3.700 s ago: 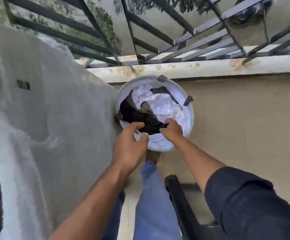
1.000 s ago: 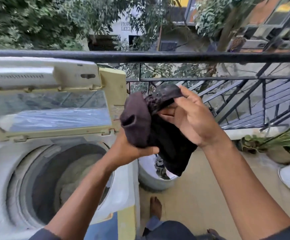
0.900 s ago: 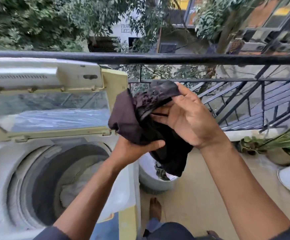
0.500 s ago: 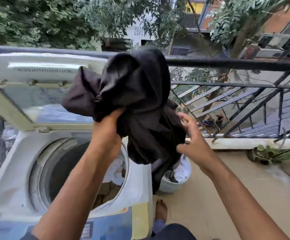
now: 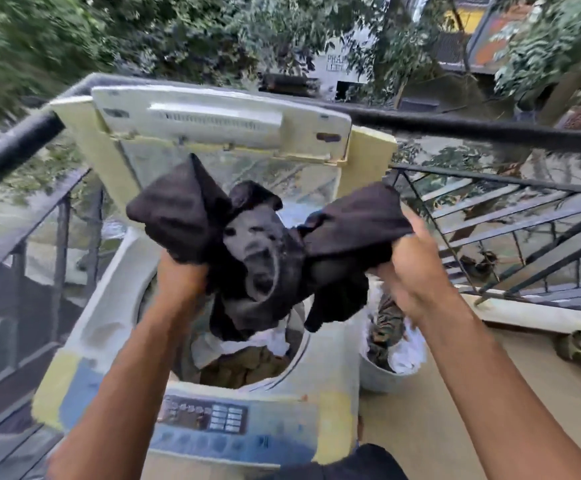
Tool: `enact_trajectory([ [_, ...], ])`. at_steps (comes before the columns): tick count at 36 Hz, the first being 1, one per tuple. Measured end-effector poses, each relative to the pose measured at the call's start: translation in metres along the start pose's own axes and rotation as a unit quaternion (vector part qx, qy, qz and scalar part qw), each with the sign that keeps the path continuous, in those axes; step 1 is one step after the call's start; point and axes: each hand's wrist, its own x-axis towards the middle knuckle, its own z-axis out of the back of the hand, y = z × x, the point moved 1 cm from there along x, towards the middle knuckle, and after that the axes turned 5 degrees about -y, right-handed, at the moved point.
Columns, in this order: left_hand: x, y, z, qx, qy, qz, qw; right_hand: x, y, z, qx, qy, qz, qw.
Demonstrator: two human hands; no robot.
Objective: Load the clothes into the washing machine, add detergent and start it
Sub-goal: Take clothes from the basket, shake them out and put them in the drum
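Washing machine [image 5: 330, 386]: top-loader, lid [image 5: 219, 123] up, drum part full w/ white and brown clothes [image 5: 247, 355]. White bucket [image 5: 375, 375] just beside it on the right, holds camo-print and white laundry. Black T-shirt [image 5: 264, 251], crumpled, pale face print showing, held spread over the drum. Left hand [image 5: 181, 278] and right hand [image 5: 417, 271] each w/ fingers bunched round a fistful of the T-shirt.

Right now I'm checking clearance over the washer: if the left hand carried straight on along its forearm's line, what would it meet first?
Probably the raised lid of the washing machine. The left hand, gripping the black garment, points up and away above the drum; depth is unclear.
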Motion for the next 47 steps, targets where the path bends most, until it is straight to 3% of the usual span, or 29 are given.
enact_trajectory([
  [4,-0.005,0.008,0.026,0.007,-0.020,-0.002,1.000,-0.010,-0.005,-0.049,0.036,0.115,0.005,0.993],
  [7,-0.004,0.010,0.037,0.012,-0.016,-0.010,1.000,-0.003,-0.026,-0.077,0.007,0.153,0.026,0.988],
  [14,0.020,0.028,0.063,-0.013,-0.034,0.020,0.999,0.028,-0.092,-0.098,-0.195,0.080,0.077,0.974],
  [18,0.028,0.040,0.068,0.070,-0.020,0.024,0.997,0.047,-0.136,-0.091,-0.364,0.122,0.035,0.923],
  [22,0.022,0.057,0.068,0.097,0.021,0.090,0.991,0.042,-0.162,-0.076,-0.470,0.157,-0.027,0.869],
  [26,0.016,0.070,0.067,0.122,0.044,0.132,0.983,0.030,-0.162,-0.064,-0.474,0.153,-0.034,0.867],
  [34,0.001,0.060,0.022,0.144,0.096,0.103,0.979,0.026,-0.146,-0.019,-0.417,0.095,0.046,0.903],
  [42,-0.019,0.052,-0.071,0.177,0.193,0.039,0.964,0.028,-0.118,0.072,-0.347,-0.007,0.076,0.935],
  [47,-0.032,0.048,-0.148,0.192,0.271,0.033,0.943,0.050,-0.122,0.151,-0.380,-0.075,0.023,0.921],
])
